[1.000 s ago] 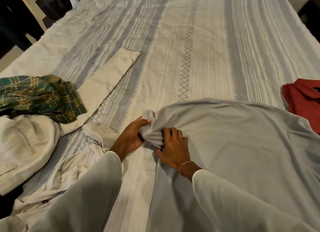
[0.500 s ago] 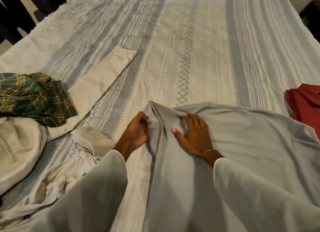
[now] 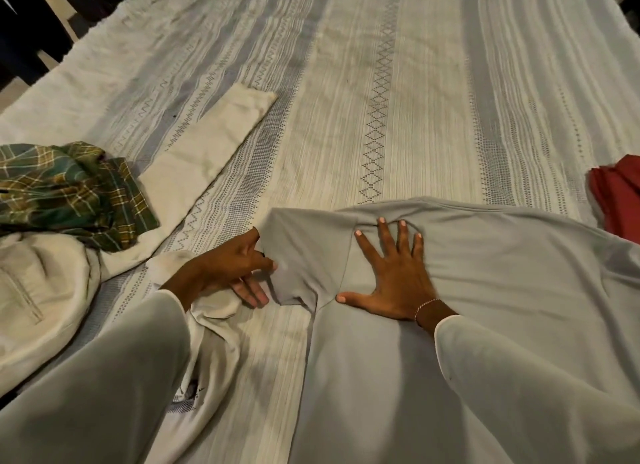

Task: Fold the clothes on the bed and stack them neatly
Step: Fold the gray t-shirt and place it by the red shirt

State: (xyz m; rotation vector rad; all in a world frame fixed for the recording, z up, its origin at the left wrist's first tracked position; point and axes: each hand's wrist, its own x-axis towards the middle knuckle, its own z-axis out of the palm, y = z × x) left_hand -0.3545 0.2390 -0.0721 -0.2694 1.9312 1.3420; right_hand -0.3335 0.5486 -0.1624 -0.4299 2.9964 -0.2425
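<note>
Grey and smooth, the shirt (image 3: 485,290) spreads over the bed (image 3: 381,83) from the centre of the view out toward 4 o'clock, its short sleeve (image 3: 294,256) lying at the shirt's 9 o'clock edge. On the shirt's chest the right hand (image 3: 394,276) presses flat, fingers straight and splayed, a thin bracelet (image 3: 426,306) at the wrist. Just at that hand's 9 o'clock, the left hand (image 3: 235,266) touches the sleeve's edge with its fingers extended, the fingertips at the cloth; whether they pinch it I cannot tell. Both arms wear pale long sleeves. Toward 9 o'clock of the view lie a crumpled green plaid garment (image 3: 69,193) and cream trousers (image 3: 194,159), one leg stretched toward 12 o'clock. A red garment (image 3: 620,193) shows at the 3 o'clock edge, just beside the grey shirt.
</note>
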